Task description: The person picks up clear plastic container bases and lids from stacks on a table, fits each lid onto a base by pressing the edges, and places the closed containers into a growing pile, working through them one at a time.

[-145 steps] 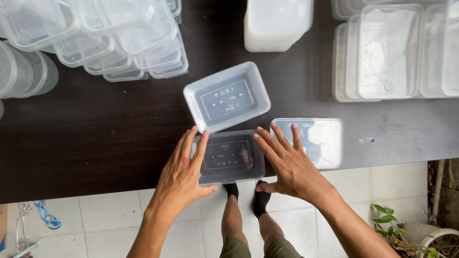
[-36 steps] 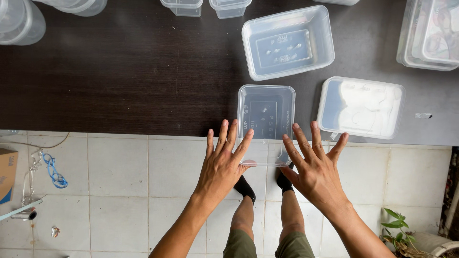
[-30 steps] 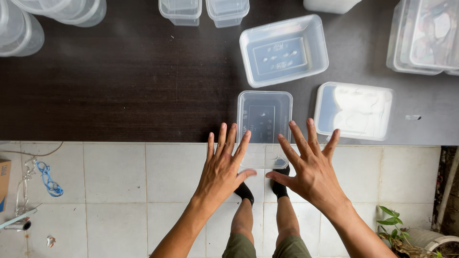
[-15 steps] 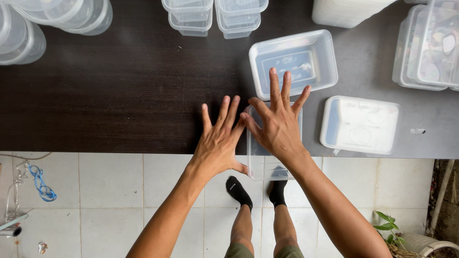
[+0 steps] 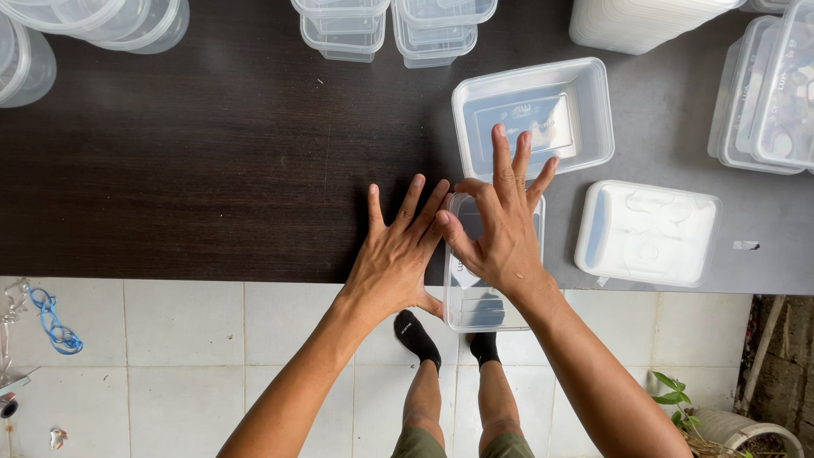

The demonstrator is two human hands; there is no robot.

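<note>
Clear thin plastic, this container [image 5: 494, 293] looks light, flexible and slippery to us. We press it flat-palmed, grasping nothing: right hand [image 5: 500, 229] on top, left hand [image 5: 397, 259] beside; its rims seem the best hold.

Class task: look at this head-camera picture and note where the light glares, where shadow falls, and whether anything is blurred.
Head view: soft daylight; glare whitens the open tub; faint shadow on the table beside the left hand; right hand sharp; stacked tubs cropped at the top edge.

Looking like a home packing spot: dark table [image 5: 212, 170] carrying stacks of clear tubs [image 5: 390, 30] and lids [image 5: 636, 21], standing on white floor tiles [image 5: 170, 339], potted plant [image 5: 729, 424] sitting nearby
</note>
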